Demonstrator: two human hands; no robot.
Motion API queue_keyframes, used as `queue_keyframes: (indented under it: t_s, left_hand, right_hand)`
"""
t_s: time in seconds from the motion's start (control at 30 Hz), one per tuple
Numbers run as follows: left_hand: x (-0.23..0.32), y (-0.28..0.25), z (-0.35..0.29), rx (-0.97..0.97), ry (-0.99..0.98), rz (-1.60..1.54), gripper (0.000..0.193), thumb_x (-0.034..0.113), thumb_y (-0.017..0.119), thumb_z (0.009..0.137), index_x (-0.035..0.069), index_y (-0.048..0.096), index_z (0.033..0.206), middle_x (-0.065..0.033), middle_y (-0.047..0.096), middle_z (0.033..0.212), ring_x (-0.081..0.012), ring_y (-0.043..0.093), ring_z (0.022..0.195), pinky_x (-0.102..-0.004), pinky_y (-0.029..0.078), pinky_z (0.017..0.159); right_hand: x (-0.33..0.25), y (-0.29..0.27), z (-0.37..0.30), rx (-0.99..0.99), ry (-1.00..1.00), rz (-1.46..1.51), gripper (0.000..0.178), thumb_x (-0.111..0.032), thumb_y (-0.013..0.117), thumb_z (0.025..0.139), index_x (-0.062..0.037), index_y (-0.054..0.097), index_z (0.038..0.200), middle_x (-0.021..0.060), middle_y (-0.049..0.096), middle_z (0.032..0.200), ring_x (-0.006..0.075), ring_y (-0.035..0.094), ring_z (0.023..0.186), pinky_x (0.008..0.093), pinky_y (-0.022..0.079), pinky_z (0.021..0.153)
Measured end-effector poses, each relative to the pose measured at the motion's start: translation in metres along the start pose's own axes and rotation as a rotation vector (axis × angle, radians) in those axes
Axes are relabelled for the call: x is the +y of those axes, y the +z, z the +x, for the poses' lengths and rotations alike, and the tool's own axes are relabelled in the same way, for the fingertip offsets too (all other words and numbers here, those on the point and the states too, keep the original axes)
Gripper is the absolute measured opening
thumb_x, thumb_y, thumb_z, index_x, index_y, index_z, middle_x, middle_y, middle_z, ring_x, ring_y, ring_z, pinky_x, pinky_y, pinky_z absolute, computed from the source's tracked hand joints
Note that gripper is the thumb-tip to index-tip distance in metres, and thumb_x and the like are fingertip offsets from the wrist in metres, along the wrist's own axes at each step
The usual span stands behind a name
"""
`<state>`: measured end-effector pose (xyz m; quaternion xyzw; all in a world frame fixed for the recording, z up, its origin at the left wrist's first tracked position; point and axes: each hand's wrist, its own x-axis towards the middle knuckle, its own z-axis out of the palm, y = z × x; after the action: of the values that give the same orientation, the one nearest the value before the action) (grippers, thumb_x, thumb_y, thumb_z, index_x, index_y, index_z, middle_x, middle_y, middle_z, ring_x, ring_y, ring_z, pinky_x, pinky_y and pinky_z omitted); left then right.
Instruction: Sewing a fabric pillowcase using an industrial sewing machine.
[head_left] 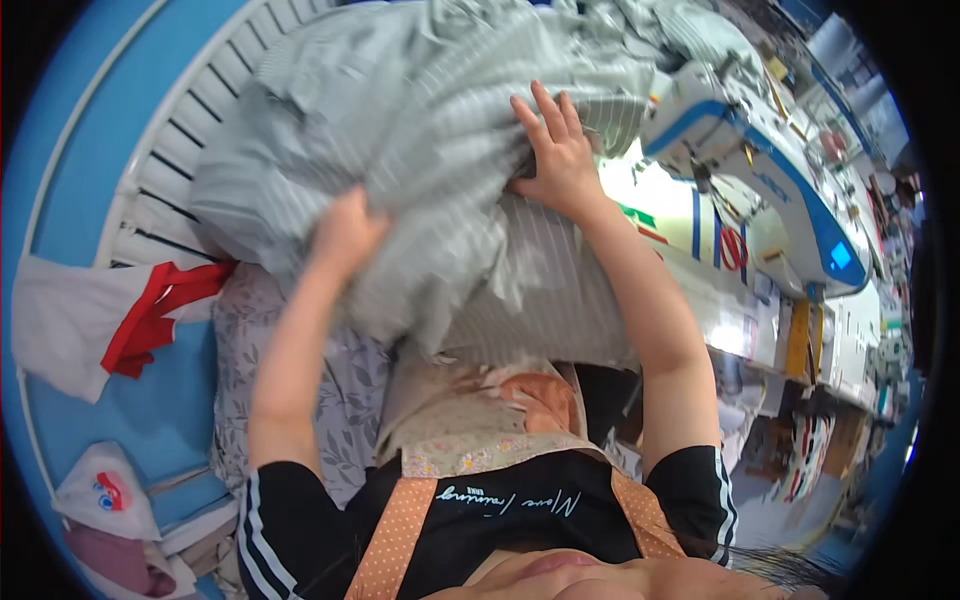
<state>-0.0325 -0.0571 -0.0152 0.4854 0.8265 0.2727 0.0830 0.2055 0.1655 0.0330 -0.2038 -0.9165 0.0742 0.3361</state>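
A large heap of pale grey-green striped fabric [430, 150] is bunched up in front of me and hangs down toward my lap. My left hand [350, 235], blurred by motion, is closed in a fist on a fold at the near left of the heap. Farther to the right, my right hand [560, 165] lies against the fabric with its fingers spread. A white and blue sewing machine [775, 185] stands just right of that hand, and some of the cloth reaches up to its end.
A white slatted rack [170, 160] curves along the left. White and red cloth [150, 315] hangs there, beside leaf-patterned fabric [245, 370]. Red cord [733, 248] lies by the machine on the white sewing table [690, 295]. An apron [480, 410] covers my lap.
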Motion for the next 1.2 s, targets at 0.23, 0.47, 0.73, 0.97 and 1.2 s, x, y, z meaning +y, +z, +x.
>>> queue_keyframes:
  t_s: [0.23, 0.47, 0.73, 0.97, 1.2]
  left_hand:
    - [0.106, -0.083, -0.137, -0.281, 0.239, -0.630, 0.039, 0.032, 0.073, 0.084, -0.003, 0.066, 0.099, -0.0229, 0.068, 0.083, -0.0415, 0.068, 0.076, -0.0440, 0.054, 0.068]
    - [-0.059, -0.203, -0.104, 0.448, 0.218, -0.368, 0.076, 0.032, 0.075, 0.086, -0.001, 0.042, 0.146, -0.0271, 0.048, 0.145, -0.0369, 0.044, 0.139, -0.0422, 0.033, 0.115]
    - [-0.172, -0.015, -0.122, 0.051, -0.340, -0.343, 0.073, 0.027, 0.074, 0.086, 0.001, 0.039, 0.144, -0.0248, 0.053, 0.138, -0.0383, 0.051, 0.128, -0.0453, 0.040, 0.107]
    - [-0.109, 0.021, -0.185, 0.093, -0.270, -0.480, 0.063, 0.026, 0.072, 0.086, 0.002, 0.043, 0.136, -0.0231, 0.055, 0.131, -0.0377, 0.053, 0.122, -0.0455, 0.042, 0.102]
    - [-0.069, 0.041, -0.218, 0.127, -0.274, -0.531, 0.053, 0.025, 0.070, 0.087, 0.003, 0.047, 0.129, -0.0214, 0.057, 0.125, -0.0371, 0.055, 0.116, -0.0458, 0.043, 0.098]
  right_hand:
    - [-0.116, 0.118, 0.031, -0.290, -0.229, 0.932, 0.024, -0.018, 0.074, 0.079, -0.0027, 0.074, 0.098, 0.0186, 0.072, 0.099, 0.0334, 0.069, 0.088, 0.0406, 0.053, 0.083]
    - [-0.263, 0.092, -0.078, -0.852, -0.091, 1.380, 0.034, -0.017, 0.070, 0.087, 0.0013, 0.068, 0.115, 0.0162, 0.069, 0.117, 0.0251, 0.063, 0.110, 0.0371, 0.049, 0.095]
    - [-0.242, -0.031, -0.048, -1.024, -0.449, 1.235, 0.060, -0.027, 0.078, 0.079, 0.0002, 0.057, 0.128, 0.0214, 0.061, 0.126, 0.0394, 0.058, 0.115, 0.0451, 0.044, 0.101]
    - [-0.108, -0.017, 0.036, -0.460, 0.473, 0.206, 0.056, -0.025, 0.082, 0.081, 0.0004, 0.061, 0.126, 0.0148, 0.066, 0.121, 0.0279, 0.064, 0.108, 0.0389, 0.051, 0.094]
    - [-0.165, -0.027, -0.116, -0.942, 0.175, 0.727, 0.049, -0.022, 0.076, 0.086, -0.0002, 0.061, 0.128, 0.0160, 0.066, 0.119, 0.0272, 0.064, 0.109, 0.0394, 0.051, 0.095]
